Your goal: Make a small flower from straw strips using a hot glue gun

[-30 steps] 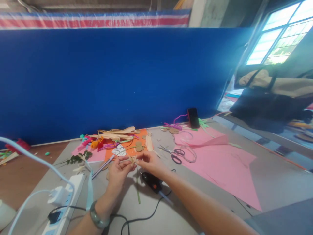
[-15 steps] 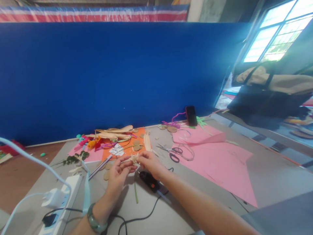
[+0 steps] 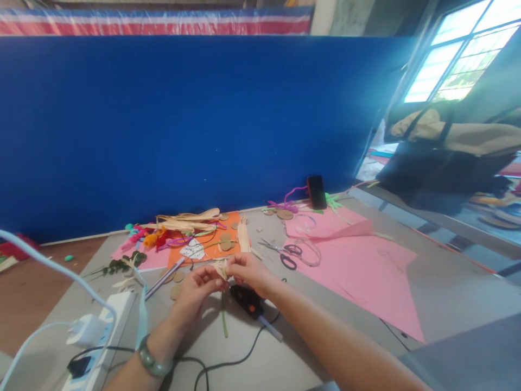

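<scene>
My left hand (image 3: 196, 289) and my right hand (image 3: 249, 272) meet over the grey table (image 3: 309, 320), both pinching a small straw-coloured leaf flower (image 3: 222, 268) on a green stem (image 3: 223, 320) that hangs down between them. A black glue gun (image 3: 246, 300) lies on the table just under my right wrist, its cable trailing toward me. I wear a grey-green bangle on the left wrist.
Scissors (image 3: 285, 254) and a large pink sheet (image 3: 366, 271) lie to the right. An orange sheet (image 3: 211, 239) with straw leaves, card discs and coloured pipe cleaners sits behind my hands. A phone (image 3: 316, 191) leans on the blue partition. A white power strip (image 3: 109, 331) is at left.
My hands drew slightly toward me and the left fingers curled tighter on the flower. The view shifted a little.
</scene>
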Action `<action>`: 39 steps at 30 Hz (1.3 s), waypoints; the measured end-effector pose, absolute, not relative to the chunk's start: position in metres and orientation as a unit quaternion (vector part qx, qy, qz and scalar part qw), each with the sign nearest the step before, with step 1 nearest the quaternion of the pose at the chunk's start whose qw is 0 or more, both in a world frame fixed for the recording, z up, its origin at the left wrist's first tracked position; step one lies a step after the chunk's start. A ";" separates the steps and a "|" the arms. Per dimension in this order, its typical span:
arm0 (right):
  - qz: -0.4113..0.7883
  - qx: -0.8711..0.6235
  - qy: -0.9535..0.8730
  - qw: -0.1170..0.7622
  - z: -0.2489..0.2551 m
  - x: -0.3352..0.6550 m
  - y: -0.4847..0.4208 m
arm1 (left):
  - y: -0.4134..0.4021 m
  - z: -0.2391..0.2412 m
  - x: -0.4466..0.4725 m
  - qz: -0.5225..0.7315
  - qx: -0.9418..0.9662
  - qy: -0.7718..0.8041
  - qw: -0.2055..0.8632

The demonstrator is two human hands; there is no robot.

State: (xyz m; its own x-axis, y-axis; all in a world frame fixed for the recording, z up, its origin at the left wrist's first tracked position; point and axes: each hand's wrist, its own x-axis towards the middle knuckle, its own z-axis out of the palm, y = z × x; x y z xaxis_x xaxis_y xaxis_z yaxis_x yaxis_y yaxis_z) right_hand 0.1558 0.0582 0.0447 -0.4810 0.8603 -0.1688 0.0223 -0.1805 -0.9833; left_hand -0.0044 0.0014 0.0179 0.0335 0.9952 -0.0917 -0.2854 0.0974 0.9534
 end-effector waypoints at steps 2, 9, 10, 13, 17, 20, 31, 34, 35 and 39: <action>0.651 -0.403 -0.559 0.319 0.046 0.156 0.057 | 0.001 0.019 -0.004 0.537 0.396 0.446 0.597; 0.658 -0.391 -0.552 0.332 0.040 0.154 0.058 | 0.000 0.025 -0.002 0.552 0.381 0.436 0.600; 0.659 -0.388 -0.550 0.336 0.039 0.154 0.057 | 0.000 0.025 -0.002 0.554 0.382 0.437 0.597; 0.660 -0.378 -0.551 0.345 0.038 0.153 0.055 | 0.001 0.026 -0.002 0.559 0.384 0.437 0.592; 0.653 -0.358 -0.576 0.336 0.041 0.157 0.058 | 0.001 0.027 -0.004 0.561 0.390 0.436 0.586; 0.589 -0.373 -0.623 0.353 0.045 0.166 0.069 | 0.003 0.025 -0.008 0.577 0.384 0.438 0.573; 0.206 -0.504 -0.787 0.290 0.037 0.203 0.109 | 0.022 0.014 -0.028 0.693 0.275 0.452 0.489; 0.200 -0.470 -0.823 0.247 0.038 0.191 0.101 | 0.025 0.013 -0.034 0.716 0.270 0.462 0.448; 0.197 -0.457 -0.835 0.233 0.039 0.186 0.097 | 0.026 0.013 -0.036 0.722 0.270 0.464 0.436; 0.177 -0.419 -0.874 0.171 0.048 0.163 0.093 | 0.029 0.008 -0.040 0.733 0.269 0.463 0.419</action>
